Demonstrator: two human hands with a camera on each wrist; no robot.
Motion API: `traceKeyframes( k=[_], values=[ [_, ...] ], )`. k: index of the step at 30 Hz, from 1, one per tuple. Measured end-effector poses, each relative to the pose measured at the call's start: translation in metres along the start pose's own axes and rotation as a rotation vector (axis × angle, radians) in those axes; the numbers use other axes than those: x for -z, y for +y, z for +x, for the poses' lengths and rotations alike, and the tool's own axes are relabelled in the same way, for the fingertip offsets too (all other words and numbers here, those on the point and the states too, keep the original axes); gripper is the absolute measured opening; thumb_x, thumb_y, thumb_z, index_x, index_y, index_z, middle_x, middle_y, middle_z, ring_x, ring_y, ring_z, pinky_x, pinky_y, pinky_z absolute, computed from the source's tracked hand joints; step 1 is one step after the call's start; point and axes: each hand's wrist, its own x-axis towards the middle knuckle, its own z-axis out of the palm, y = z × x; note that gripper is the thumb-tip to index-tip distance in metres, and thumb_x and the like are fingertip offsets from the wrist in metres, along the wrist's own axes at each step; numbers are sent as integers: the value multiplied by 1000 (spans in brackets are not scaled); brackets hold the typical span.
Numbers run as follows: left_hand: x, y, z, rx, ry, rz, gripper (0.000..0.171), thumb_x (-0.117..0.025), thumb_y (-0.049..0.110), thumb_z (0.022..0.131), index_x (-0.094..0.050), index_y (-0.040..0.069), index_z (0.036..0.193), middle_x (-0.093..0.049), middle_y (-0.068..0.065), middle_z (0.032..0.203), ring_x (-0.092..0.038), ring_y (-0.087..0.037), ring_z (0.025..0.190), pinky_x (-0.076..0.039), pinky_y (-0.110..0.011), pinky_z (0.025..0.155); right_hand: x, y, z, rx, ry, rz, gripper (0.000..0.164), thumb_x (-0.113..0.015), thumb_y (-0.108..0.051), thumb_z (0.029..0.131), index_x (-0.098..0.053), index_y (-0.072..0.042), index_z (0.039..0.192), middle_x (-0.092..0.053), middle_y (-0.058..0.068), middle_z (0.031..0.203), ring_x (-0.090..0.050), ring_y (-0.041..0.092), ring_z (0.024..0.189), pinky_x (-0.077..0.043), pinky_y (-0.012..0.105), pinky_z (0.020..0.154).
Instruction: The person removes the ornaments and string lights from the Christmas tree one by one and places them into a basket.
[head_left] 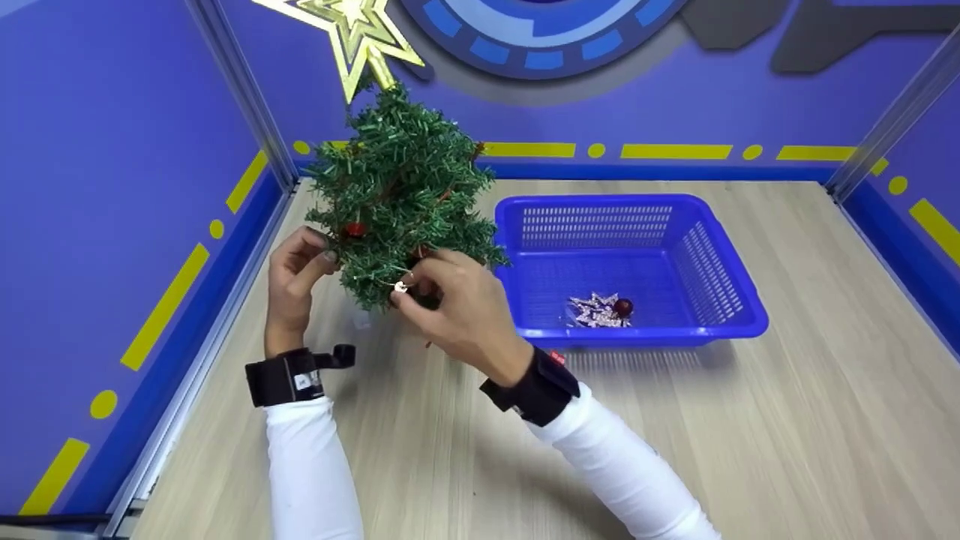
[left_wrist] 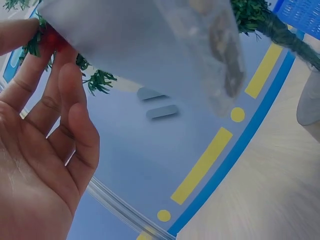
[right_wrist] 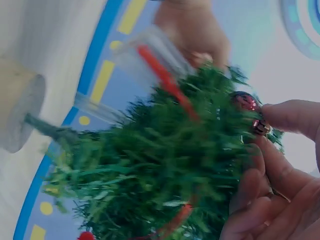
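Observation:
A small green artificial Christmas tree (head_left: 405, 187) bears a gold star (head_left: 352, 37) at its top. At the tree's left side, my left hand (head_left: 294, 274) pinches a branch tip (left_wrist: 36, 42) between thumb and fingers, close to a shiny red ornament (head_left: 355, 229). My right hand (head_left: 465, 307) is at the front of the lower branches. Its thumb and fingers hold a dark red bauble (right_wrist: 245, 101) by its metallic cap (right_wrist: 261, 127), against the needles. In the head view the bauble is mostly hidden by the fingers, with its cap showing.
Right of the tree stands a blue plastic basket (head_left: 735, 330), holding glittery pink star ornaments (head_left: 596, 311) and a dark red ball (head_left: 623, 307). A translucent plastic piece (left_wrist: 140, 40) hangs across the left wrist view. The tree's round base (right_wrist: 20, 105) shows in the right wrist view. Blue panels (head_left: 112, 150) enclose the table.

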Motion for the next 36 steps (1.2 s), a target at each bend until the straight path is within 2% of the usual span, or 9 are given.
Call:
traceKeyframes(
  k=[5,11,21,25,27,29,31,33,36],
  values=[
    [0,1,-3,-23,-38,-31,5,-59,-5,89,-57,-5,85,-59,-2,78,-57,-15,68,-49,-27,67,16,0,-3,19,53,191,11,-73,-25,92,-73,-14,91,-61,-3,80,-54,6,70,-45,22,64],
    [0,1,-6,-11,-42,-49,7,-57,-10,86,-61,-4,85,-62,-1,77,-61,-13,68,-52,-27,68,35,-2,-4,76,134,356,9,-74,-20,93,-76,-12,92,-61,-2,76,-54,11,65,-45,24,58],
    [1,3,-5,-7,-56,-76,7,-59,-10,84,-62,-4,85,-64,0,76,-61,-10,66,-49,-24,64,89,16,-1,101,225,431,8,-76,-12,89,-74,-5,91,-59,0,72,-45,7,57,-37,23,49],
    [4,2,-2,-3,-80,-84,9,-59,-9,84,-65,-2,85,-64,2,75,-59,-7,64,-47,-22,62,108,34,-4,52,214,308,8,-76,-13,90,-74,-5,90,-60,0,72,-45,10,58,-36,23,51],
    [6,1,-2,-11,-90,-99,8,-59,-7,85,-65,-3,83,-65,0,74,-62,-9,65,-50,-24,65,116,52,-8,-15,162,176,9,-76,-16,90,-75,-7,90,-63,0,73,-49,12,59,-39,23,54],
    [6,-1,0,-44,-80,-102,12,-57,-2,88,-64,-5,78,-65,-3,71,-63,-11,66,-51,-26,66,123,73,-15,-112,61,8,9,-76,-19,90,-75,-11,90,-66,-1,74,-53,11,61,-42,25,57],
    [6,-2,3,-84,-28,-98,22,-56,3,91,-62,-8,73,-65,-6,69,-63,-14,64,-52,-27,65,126,95,-25,-215,-87,-153,9,-75,-23,90,-74,-14,90,-69,-2,76,-57,11,64,-46,28,60],
    [7,-2,7,-126,58,-81,28,-58,6,93,-59,-11,71,-64,-10,68,-58,-16,61,-48,-27,61,127,114,-35,-287,-260,-284,10,-73,-26,90,-73,-16,90,-70,-3,77,-60,12,65,-50,32,61],
    [9,0,13,-147,178,-29,20,-63,7,91,-65,-12,87,-68,-10,81,-57,-19,65,-45,-27,62,124,134,-49,-329,-489,-377,9,-73,-25,88,-73,-17,86,-68,-3,75,-60,15,66,-51,37,62]
  ],
)
